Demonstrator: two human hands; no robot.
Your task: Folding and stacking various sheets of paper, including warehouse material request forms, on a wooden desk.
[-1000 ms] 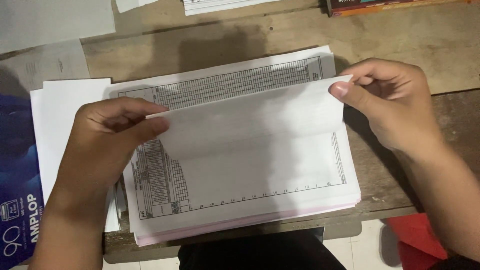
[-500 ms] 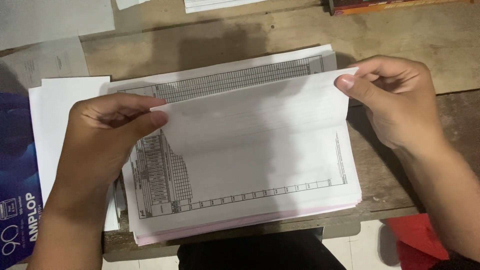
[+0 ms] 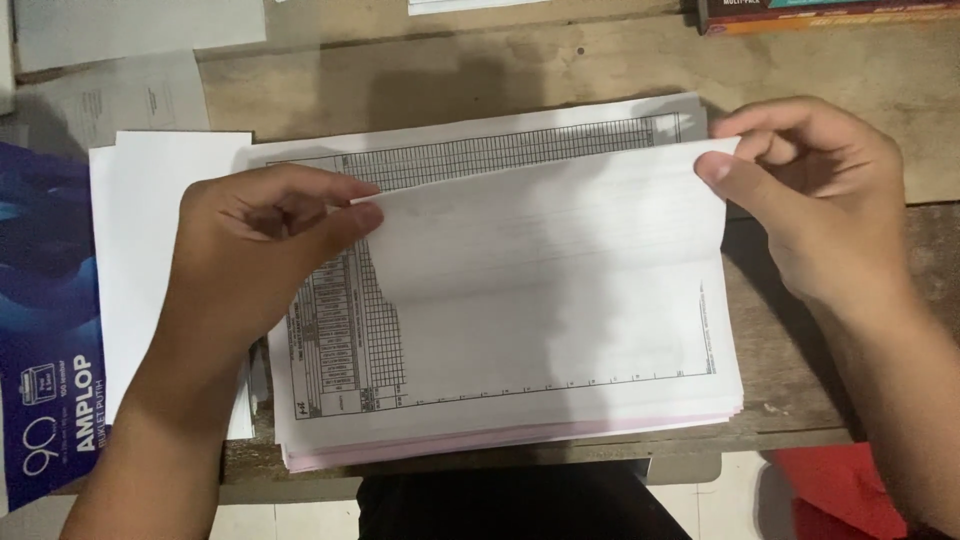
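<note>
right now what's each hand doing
Left hand: pinching the top sheet's left edge.
Right hand: pinching the same sheet's right corner.

A white top sheet (image 3: pixel 540 270), folded back over itself (blank underside up), lies on the printed paper stack (image 3: pixel 500 400).

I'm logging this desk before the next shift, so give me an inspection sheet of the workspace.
Surface: worn wooden table, mostly covered by paper.
Job's things: stack of printed grid forms with pink sheets at the bottom edge; top sheet lifted and folded toward the person.
Clutter: plain white sheets left of the stack; blue paper-ream wrapper at far left; loose papers at top left; flat box at top right.
Hands: left hand pinches the sheet's left corner; right hand pinches its right corner.
Cables: nothing seen.
Surroundings: red object at lower right, below the table edge.
</note>
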